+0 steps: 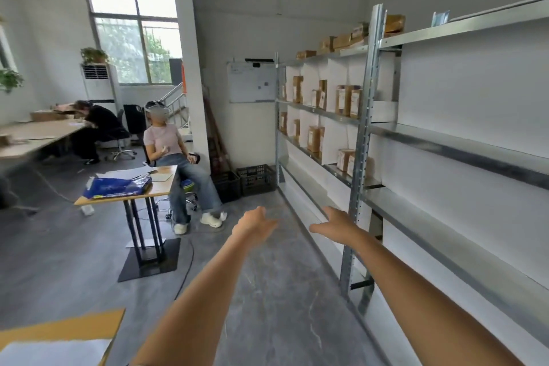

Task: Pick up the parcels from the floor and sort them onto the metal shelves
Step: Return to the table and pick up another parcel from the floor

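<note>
Both my arms reach forward over the grey floor. My left hand is open with fingers spread and holds nothing. My right hand is open too, empty, close to the upright post of the metal shelves along the right wall. The near shelf bay holds nothing on its boards. In the far bay, several brown parcels stand upright on the middle boards, and more brown parcels lie on the top board. No parcel shows on the floor in this view.
A small desk with a blue bag stands left of my path; a person sits on a chair behind it. Black crates sit at the far wall. Another person is at a long table. A desk corner is bottom left.
</note>
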Demonstrator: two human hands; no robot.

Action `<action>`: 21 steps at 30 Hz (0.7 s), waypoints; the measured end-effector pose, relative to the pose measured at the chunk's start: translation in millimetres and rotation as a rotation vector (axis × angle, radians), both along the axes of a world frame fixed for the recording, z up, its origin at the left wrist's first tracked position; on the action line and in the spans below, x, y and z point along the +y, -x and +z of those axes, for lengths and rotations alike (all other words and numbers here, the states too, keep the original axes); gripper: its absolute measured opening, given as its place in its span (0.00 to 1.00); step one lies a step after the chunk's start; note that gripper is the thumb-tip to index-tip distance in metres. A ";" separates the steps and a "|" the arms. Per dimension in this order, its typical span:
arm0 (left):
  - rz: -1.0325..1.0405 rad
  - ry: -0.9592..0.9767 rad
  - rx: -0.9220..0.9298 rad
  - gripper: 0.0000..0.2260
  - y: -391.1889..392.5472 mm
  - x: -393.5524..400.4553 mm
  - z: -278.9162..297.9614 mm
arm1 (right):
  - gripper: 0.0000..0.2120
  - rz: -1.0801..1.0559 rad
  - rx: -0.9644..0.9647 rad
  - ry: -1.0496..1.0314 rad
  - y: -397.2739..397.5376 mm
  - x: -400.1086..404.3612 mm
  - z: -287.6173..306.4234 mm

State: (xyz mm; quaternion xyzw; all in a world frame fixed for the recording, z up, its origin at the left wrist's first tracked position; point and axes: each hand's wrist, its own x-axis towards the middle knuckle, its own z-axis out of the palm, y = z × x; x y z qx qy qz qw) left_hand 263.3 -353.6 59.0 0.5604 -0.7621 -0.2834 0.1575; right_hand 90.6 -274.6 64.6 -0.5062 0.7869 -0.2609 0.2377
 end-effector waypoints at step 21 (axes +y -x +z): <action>0.351 0.024 -0.003 0.23 -16.6 -264.0 0.4 | 0.33 0.482 0.126 -0.007 -23.7 -344.5 -8.8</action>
